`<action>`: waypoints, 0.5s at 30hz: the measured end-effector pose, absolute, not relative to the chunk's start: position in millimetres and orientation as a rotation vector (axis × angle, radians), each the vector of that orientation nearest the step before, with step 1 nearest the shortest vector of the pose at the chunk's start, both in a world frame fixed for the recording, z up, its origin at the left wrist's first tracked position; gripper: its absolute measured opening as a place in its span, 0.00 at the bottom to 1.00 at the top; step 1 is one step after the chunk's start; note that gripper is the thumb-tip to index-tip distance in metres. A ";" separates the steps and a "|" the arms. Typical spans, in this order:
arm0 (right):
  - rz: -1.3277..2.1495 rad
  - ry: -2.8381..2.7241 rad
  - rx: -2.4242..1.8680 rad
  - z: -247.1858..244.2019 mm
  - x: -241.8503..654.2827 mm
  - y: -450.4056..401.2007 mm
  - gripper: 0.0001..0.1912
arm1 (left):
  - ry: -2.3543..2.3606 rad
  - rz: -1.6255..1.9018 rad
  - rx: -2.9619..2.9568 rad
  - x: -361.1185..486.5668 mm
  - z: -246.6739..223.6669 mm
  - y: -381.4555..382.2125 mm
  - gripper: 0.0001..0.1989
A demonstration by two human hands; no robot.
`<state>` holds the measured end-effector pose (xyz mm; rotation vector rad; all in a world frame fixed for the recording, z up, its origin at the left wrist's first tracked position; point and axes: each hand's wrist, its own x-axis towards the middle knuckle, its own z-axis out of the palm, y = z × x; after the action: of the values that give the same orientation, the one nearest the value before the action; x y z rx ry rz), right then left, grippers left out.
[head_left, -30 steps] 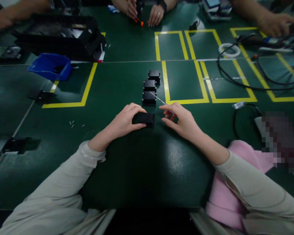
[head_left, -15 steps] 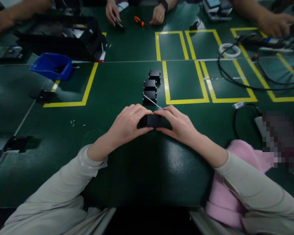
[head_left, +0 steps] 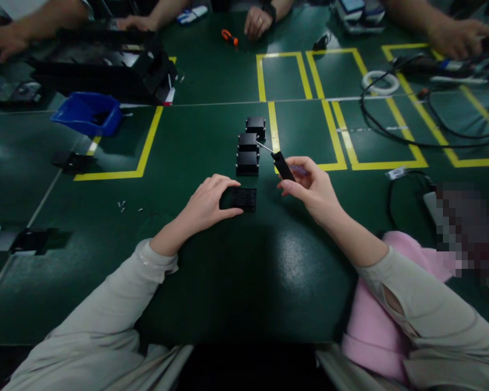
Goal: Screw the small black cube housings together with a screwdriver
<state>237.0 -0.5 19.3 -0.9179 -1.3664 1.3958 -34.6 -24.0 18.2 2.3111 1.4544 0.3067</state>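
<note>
My left hand (head_left: 214,202) curves round a black slotted plastic base (head_left: 244,200) lying on the table, thumb and fingers at its near and far edges. My right hand (head_left: 309,182), raised to the right, pinches a flat black plastic cover (head_left: 283,164) between thumb and fingers. A screwdriver (head_left: 264,146) is held in that same hand; its thin shaft points up and left past the cover, and its purplish clear handle lies among the fingers. Beyond my hands stand a near black block (head_left: 248,162), a middle black block (head_left: 248,141) and a far black block (head_left: 256,126), roughly in a row.
Several small screws (head_left: 121,205) lie to the left. A blue bin (head_left: 87,111) and a large black housing (head_left: 101,70) stand at the back left. Black cables (head_left: 367,119) loop at the right, beyond a pink cloth (head_left: 370,326). Co-workers' hands (head_left: 258,23) rest across the table.
My right hand has lifted the flat black cover off to the right, along with the screwdriver. The slotted base has come into view beside my left hand. Across the table, a co-worker's hand has moved left.
</note>
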 end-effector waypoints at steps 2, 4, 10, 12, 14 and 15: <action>1.456 -1.292 -0.906 20.3 236.3 -0.4 0.27 | 1.443 0.347 2.315 -34.3 15.6 -25.1 0.24; 1.473 -1.237 -0.904 20.3 236.2 -0.3 0.28 | 1.419 0.433 2.360 -32.7 17.0 -28.5 0.19; 1.510 -1.171 -0.921 19.6 238.3 1.6 0.28 | 1.477 0.576 2.581 -27.5 30.2 -47.6 0.17; 1.514 -1.160 -0.925 20.3 238.6 2.0 0.28 | 1.478 0.611 2.619 -27.3 32.2 -53.4 0.17; 1.515 -1.151 -0.929 20.8 238.7 2.1 0.29 | 1.451 0.661 2.626 -28.3 31.9 -57.9 0.17; 1.519 -1.146 -0.932 20.8 238.7 2.1 0.29 | 1.438 0.687 2.614 -29.1 31.1 -59.8 0.17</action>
<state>238.7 2.1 20.8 -0.9318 -1.1459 1.5186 -29.1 -59.8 31.1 2.6144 1.4376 0.6873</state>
